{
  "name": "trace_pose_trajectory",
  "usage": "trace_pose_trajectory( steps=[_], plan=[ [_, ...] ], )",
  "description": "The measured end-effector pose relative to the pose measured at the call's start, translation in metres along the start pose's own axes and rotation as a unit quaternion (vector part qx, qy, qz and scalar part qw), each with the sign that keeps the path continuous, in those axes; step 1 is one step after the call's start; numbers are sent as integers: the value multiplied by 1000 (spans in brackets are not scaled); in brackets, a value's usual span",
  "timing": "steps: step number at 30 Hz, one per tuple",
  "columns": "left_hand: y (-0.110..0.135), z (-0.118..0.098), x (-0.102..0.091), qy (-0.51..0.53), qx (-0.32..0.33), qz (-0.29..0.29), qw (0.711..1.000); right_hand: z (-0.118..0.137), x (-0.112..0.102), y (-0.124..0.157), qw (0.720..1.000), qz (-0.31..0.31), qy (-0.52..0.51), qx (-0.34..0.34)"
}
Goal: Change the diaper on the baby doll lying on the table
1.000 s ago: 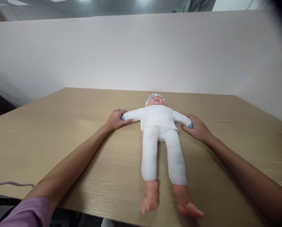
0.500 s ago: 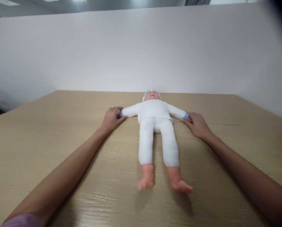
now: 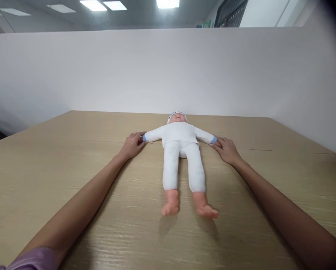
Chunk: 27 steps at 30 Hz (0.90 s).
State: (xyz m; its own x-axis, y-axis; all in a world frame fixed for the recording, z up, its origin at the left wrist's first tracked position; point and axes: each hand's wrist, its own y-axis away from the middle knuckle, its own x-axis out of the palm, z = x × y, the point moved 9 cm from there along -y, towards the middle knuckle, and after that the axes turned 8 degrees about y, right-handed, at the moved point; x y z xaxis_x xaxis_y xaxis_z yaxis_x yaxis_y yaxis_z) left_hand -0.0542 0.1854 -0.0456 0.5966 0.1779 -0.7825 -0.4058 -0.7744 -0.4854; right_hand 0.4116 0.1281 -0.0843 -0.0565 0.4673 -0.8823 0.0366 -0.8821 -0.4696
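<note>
A baby doll (image 3: 180,133) lies on its back on the wooden table (image 3: 58,161), head toward the far edge and bare feet toward me. It wears a white top and trousers with blue cuffs, and a white headband with blue lettering. Both its arms are stretched out sideways. My left hand (image 3: 132,145) is closed around the doll's hand at the left, thumb by the blue cuff. At the right, my right hand (image 3: 226,150) grips the doll's other hand, fingers beside the cuff. The doll's hands are mostly hidden by my fingers.
A white partition (image 3: 168,71) rises behind the table's far edge and continues along the right side. Thin seams (image 3: 255,149) cross the tabletop. Above the partition, ceiling lights (image 3: 168,3) show.
The camera view has tipped upward, so more ceiling shows and the doll looks slightly smaller. Both hands keep their hold on the doll's hands.
</note>
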Motion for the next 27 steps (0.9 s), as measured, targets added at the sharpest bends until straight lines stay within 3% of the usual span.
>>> trace_pose_trajectory(
  steps=[12, 19, 27],
  plan=[
    [3, 0, -4, -5, -30, -15, 999, 3, 0, 3, 999, 17, -42, 26],
    [0, 1, -6, -2, -30, -20, 999, -8, -7, 1, 980, -6, -186, 65],
    [-1, 11, -5, -2, -43, -20, 999, -6, -9, 0, 983, -7, -175, 53]
  ],
)
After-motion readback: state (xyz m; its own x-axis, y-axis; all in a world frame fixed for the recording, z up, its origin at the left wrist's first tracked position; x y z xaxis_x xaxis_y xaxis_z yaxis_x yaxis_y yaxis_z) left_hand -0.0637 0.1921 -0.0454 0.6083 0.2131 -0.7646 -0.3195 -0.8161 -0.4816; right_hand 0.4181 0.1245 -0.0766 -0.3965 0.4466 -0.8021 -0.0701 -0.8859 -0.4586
